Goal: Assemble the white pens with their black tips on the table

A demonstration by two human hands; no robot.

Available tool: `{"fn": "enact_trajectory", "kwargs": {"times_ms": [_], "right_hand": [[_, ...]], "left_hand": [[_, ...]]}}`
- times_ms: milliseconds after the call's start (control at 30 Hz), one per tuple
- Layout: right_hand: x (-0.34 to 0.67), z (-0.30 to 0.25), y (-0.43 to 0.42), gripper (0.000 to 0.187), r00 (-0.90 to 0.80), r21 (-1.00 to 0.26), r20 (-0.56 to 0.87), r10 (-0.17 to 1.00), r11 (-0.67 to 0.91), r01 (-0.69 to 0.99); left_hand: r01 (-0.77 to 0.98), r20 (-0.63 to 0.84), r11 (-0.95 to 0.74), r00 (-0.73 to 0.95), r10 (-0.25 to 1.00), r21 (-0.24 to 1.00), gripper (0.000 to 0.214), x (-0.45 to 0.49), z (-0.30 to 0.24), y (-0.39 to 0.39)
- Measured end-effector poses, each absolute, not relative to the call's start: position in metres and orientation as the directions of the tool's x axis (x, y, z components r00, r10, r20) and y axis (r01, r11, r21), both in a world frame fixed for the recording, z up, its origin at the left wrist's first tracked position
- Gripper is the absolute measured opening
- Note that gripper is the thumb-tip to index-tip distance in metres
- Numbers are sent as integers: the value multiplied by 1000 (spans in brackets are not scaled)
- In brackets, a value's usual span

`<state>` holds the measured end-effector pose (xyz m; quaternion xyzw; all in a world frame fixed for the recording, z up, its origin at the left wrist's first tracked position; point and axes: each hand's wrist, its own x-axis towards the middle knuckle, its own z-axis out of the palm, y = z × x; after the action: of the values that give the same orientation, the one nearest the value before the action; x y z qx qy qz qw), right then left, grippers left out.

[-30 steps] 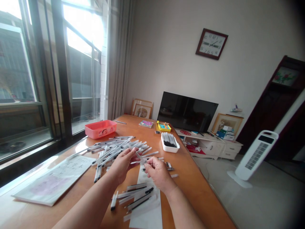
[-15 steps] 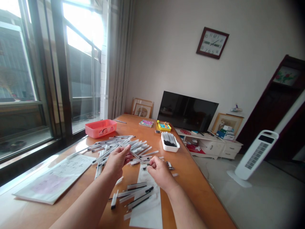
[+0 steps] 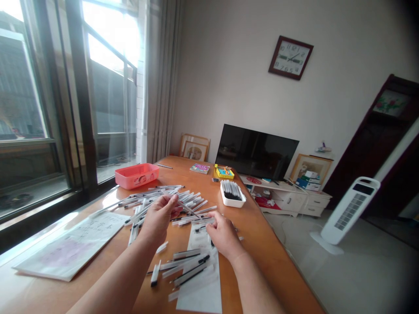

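Observation:
My left hand (image 3: 163, 212) pinches a slim pen (image 3: 187, 208) between thumb and fingers, its far end slanting down to the right. My right hand (image 3: 222, 233) is closed just beside that end, with the fingers curled; what they grip, if anything, is too small to make out. Behind the hands lies a heap of loose pens (image 3: 144, 201) with clear barrels and dark ends. Nearer to me, several clear and black pen parts (image 3: 190, 266) are strewn over a white sheet of paper (image 3: 200, 301). A few small dark pieces sit close to my right hand.
A white box (image 3: 234, 203) of upright pens stands right of the heap, near the table's right edge. At the back are a pink basket (image 3: 135, 178), a yellow box (image 3: 224, 174) and a booklet (image 3: 199, 168). A written-on paper pad (image 3: 70, 246) lies at left.
The pen in my left hand now slants to the right, its end close to my right hand's fingers. My right hand has shifted slightly. The view has turned a little.

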<state>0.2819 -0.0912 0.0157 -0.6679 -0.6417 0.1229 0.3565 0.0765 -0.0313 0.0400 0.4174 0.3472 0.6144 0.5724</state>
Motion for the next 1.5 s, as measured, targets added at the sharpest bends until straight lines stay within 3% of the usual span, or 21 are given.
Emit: {"fn": "enact_trajectory", "kwargs": {"times_ms": [133,333,567,633,800,900,1033,1167,1300,1500], "right_hand": [[278,17,-94,22,52,-584,282,958,128,802],[287,18,-96,25,87,-483,231,969,37,875],[286,18,-95,32,118,-470,253,960,16,883],[285,18,-95,32,120,-483,265,957,24,875],[286,16,-93,32,128,-503,275,953,29,864],[287,16,-93,31,140,-507,285,948,25,862],[288,19,-95,31,153,-507,282,947,12,862],[288,19,-96,29,151,-505,283,947,14,863],[288,20,-96,28,146,-517,292,945,27,856],[290,17,-92,25,152,-574,296,943,48,818]], "left_hand": [[-433,110,-69,68,992,898,41,77,42,-34],[-402,165,-227,-183,969,887,43,62,41,-21],[-272,298,-358,-238,924,893,44,56,47,-22],[-171,335,-370,-204,920,913,45,57,46,-24],[156,273,-293,135,952,943,52,60,27,-15],[436,282,-305,118,952,847,45,57,13,-3],[814,361,-283,98,928,507,30,52,4,4],[931,346,-241,139,928,273,29,52,0,1],[929,333,-280,191,923,242,24,52,-7,1],[885,380,-324,187,906,335,20,50,-5,5]]}}
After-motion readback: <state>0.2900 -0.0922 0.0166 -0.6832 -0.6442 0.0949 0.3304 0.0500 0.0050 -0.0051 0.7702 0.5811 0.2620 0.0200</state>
